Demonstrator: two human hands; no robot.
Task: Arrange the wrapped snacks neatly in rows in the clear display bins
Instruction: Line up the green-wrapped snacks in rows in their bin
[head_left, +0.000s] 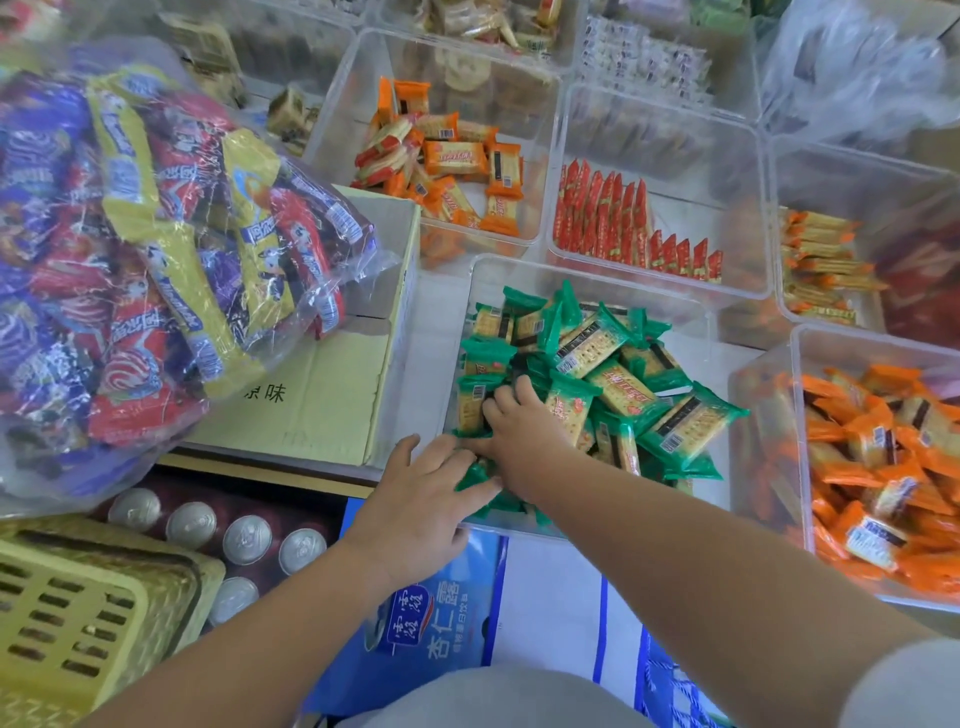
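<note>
Green-wrapped cracker packets (587, 374) heaped loose in clear plastic bin (696, 312), centre frame. Likely light, slippery, brittle; grip flat faces. Left hand (421, 499) spread; right hand (514, 421) fingers curled among packets, grasp unclear.

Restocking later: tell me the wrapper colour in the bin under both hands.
Green wrappers, head view.

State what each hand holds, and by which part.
Both hands, left hand and right hand, rest among the green-wrapped crackers; whether either grips a packet cannot be told.
</note>
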